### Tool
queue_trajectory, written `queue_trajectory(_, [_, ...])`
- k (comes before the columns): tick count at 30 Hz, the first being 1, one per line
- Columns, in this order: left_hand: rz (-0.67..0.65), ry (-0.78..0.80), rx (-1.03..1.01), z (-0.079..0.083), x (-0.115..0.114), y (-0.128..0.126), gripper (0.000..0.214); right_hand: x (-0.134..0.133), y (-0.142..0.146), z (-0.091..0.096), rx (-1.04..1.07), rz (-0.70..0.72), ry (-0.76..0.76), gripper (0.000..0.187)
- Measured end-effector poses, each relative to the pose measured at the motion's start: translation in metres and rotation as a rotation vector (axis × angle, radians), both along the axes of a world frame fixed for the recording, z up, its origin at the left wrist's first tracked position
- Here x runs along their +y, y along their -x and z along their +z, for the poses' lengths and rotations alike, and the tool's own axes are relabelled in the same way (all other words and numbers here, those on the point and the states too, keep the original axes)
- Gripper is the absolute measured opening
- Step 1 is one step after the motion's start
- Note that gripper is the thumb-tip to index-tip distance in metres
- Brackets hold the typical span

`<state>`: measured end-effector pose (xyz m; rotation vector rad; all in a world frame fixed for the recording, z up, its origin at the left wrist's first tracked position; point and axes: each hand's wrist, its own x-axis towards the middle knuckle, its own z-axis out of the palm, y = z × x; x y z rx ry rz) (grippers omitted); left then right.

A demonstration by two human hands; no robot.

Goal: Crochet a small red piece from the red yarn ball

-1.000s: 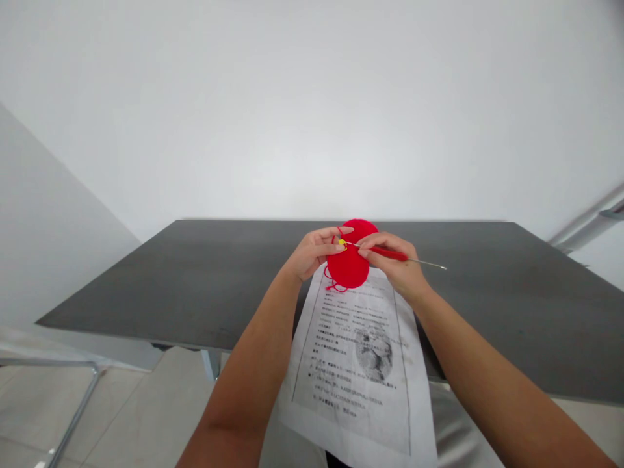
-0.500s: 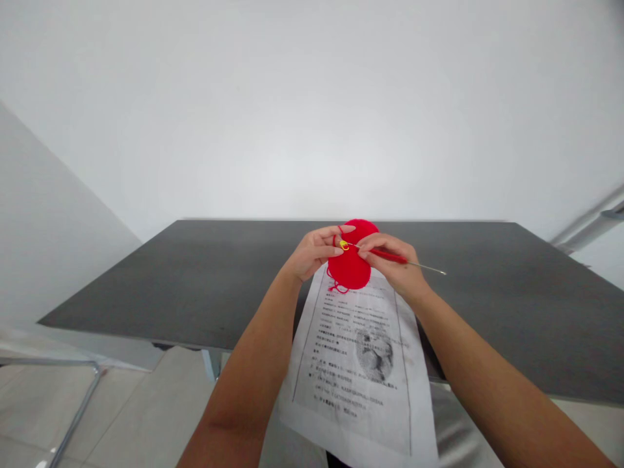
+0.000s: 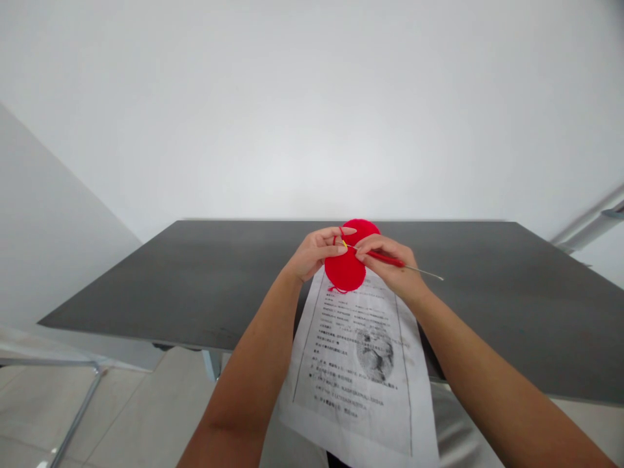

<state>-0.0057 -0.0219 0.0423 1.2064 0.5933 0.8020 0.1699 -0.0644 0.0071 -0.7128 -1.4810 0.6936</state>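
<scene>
My left hand [image 3: 312, 251] pinches the left edge of a round red crochet piece [image 3: 345, 272], with red yarn looped over its forefinger. My right hand [image 3: 392, 266] grips a crochet hook [image 3: 390, 259] with a red handle. The hook's metal tip meets the top edge of the piece beside a small yellow stitch marker [image 3: 344, 244]. The hook's bare metal end sticks out to the right of my hand. A red ball of yarn [image 3: 363, 227] lies on the table just behind the piece. Both hands hover above the dark table [image 3: 195, 279].
A printed sheet of paper [image 3: 363, 364] with text and a grey picture lies under my hands and hangs over the table's near edge. A metal chair frame [image 3: 73, 416] stands on the tiled floor at the lower left. White walls rise behind the table.
My right hand has shifted slightly left and down, tilting the hook's free end lower. The crochet piece has turned a little, and the yellow marker is now partly hidden.
</scene>
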Motion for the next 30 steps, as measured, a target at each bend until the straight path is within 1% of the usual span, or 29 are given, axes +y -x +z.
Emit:
queue_trajectory(5, [0.038, -0.028, 0.006, -0.0006, 0.0006, -0.0006, 0.038, -0.0006, 0.0007, 0.0010, 0.003, 0.003, 0.003, 0.007])
queue_trajectory(13, [0.005, -0.047, 0.006, -0.0038, 0.0039, 0.0022, 0.040, 0.0007, 0.0003, -0.0009, 0.003, -0.011, 0.001, 0.005])
queue_trajectory(18, [-0.025, -0.037, 0.000, -0.0025, 0.0032, 0.0023, 0.046, 0.0006, 0.0002, -0.0008, -0.012, -0.015, -0.010, 0.004])
queue_trajectory(25, [-0.050, -0.036, 0.005, -0.0021, 0.0025, 0.0027, 0.048, -0.0007, 0.0003, 0.0001, -0.032, -0.028, 0.014, 0.007])
queue_trajectory(30, [-0.034, -0.013, 0.000, -0.0006, 0.0013, 0.0018, 0.046, -0.0005, 0.0003, 0.0010, -0.035, -0.030, 0.016, 0.010])
